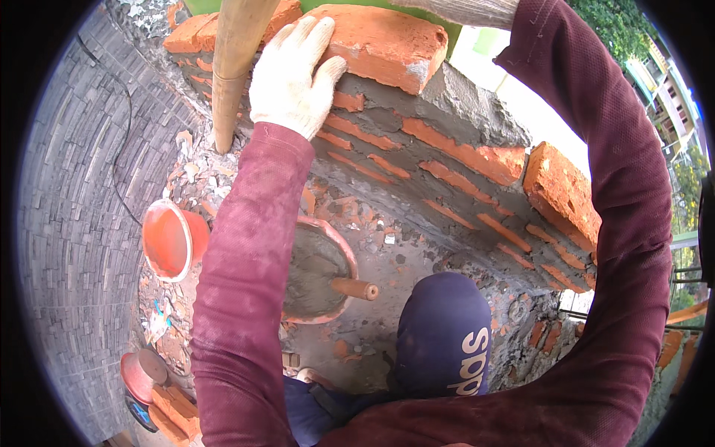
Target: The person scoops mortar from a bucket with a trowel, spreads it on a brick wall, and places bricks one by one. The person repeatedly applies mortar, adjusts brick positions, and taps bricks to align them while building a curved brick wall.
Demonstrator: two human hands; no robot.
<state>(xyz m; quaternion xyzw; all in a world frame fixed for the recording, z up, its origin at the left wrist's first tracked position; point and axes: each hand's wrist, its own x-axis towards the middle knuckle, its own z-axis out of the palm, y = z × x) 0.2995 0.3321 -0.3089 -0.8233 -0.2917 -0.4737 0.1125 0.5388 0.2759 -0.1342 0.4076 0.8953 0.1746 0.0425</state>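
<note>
My left hand point(293, 82), in a white knit glove, lies on the left end of an orange brick point(387, 45) atop the low wall. Its fingers are stretched out, with the thumb apart against the brick's near face. At the top edge, beyond the brick, only part of my right hand point(469, 10) shows, also gloved; its fingers are cut off and what they touch is hidden. Grey mortar point(477, 104) covers the wall top right of the brick. Farther right sits another brick point(562, 190). Below, a tub point(353, 257) holds wet mortar and a wooden-handled tool point(356, 289).
A bamboo pole point(232, 74) stands just left of my left hand. On the rubble-strewn floor are an orange bucket point(195, 235), a red container point(134, 376) and loose bricks point(173, 410). Grey patterned cladding point(82, 223) covers the left side, with a dark cable point(117, 160) across it.
</note>
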